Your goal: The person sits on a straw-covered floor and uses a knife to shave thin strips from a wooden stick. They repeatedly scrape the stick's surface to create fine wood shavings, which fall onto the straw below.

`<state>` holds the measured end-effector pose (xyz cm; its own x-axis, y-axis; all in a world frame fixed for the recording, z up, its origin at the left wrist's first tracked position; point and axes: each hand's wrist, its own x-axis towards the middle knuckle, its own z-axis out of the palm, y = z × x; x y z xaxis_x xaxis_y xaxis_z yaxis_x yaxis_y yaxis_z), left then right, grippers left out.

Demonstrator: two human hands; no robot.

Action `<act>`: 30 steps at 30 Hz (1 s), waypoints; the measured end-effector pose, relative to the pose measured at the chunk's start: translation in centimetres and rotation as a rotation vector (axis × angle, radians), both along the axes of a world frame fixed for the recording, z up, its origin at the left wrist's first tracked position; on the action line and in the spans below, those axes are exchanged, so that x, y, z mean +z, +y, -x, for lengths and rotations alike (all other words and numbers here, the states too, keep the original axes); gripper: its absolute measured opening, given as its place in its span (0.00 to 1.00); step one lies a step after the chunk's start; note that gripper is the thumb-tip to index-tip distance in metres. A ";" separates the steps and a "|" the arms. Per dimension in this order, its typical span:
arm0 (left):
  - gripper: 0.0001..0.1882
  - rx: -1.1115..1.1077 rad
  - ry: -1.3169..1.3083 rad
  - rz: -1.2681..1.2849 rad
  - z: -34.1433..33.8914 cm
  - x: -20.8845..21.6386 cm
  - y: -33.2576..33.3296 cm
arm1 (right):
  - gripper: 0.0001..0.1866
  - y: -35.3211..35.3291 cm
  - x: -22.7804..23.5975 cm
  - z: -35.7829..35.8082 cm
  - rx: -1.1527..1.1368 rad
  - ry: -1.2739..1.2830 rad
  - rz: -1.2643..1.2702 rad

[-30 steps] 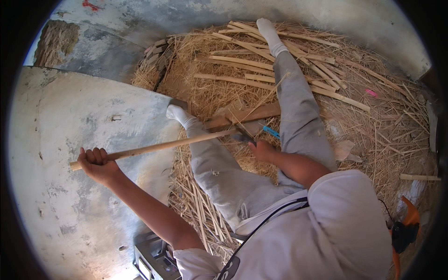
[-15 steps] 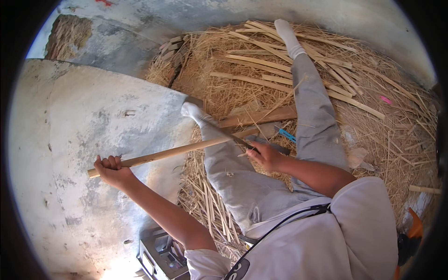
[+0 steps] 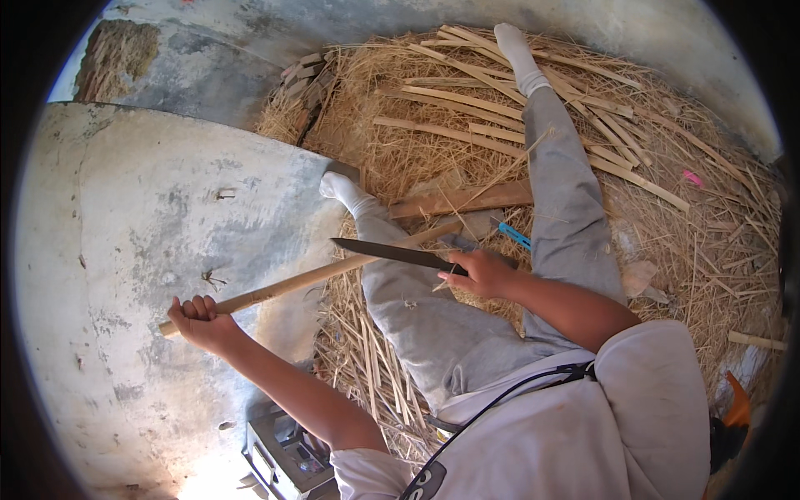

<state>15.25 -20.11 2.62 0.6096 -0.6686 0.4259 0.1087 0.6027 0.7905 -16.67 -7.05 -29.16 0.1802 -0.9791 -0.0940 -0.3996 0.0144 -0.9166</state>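
Observation:
My left hand (image 3: pixel 202 323) is closed round the near-left end of a long wooden strip (image 3: pixel 304 277), which looks like split bamboo. The strip slants up to the right across my left shin. In my right hand (image 3: pixel 478 273) is a knife with a long dark blade (image 3: pixel 390 252), its tip pointing left. The blade crosses over the strip near my left leg; whether they touch I cannot tell. A thin pale sliver (image 3: pixel 444 282) shows beside my right fingers.
My legs (image 3: pixel 569 196) stretch over straw and shavings (image 3: pixel 683 258). Several pale strips (image 3: pixel 467 104) lie near my right foot. A brown board (image 3: pixel 462 206) and a blue-handled tool (image 3: pixel 515 236) lie between my legs. A whitewashed wall (image 3: pixel 150 242) rises at left, with a dark frame-like box (image 3: pixel 287 462) below.
The blurred blade has swung round, its tip now farther left and the blade lying flatter. The strip's left end has dropped slightly with my left hand.

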 end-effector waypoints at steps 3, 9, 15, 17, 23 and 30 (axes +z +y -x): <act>0.16 0.020 0.033 0.025 1.1 0.1 1.5 | 0.23 -0.5 -7.0 0.0 -0.131 0.046 -0.210; 0.17 0.061 0.082 0.031 -0.4 -1.5 4.4 | 0.16 -0.8 -9.0 0.1 -0.166 0.167 -0.443; 0.20 0.085 0.116 0.035 -1.4 -1.8 6.3 | 0.16 -0.1 -3.4 0.3 0.025 0.244 -0.124; 0.21 0.056 0.116 0.035 -1.4 -2.0 6.9 | 0.16 0.4 -5.5 0.5 -0.009 0.331 -0.209; 0.23 -0.003 0.145 0.062 0.2 -2.0 9.7 | 0.16 -0.3 -8.4 2.6 -0.189 0.227 -0.509; 0.22 0.026 0.083 0.076 0.6 -2.1 10.0 | 0.16 1.6 -2.5 1.6 0.012 0.294 -0.204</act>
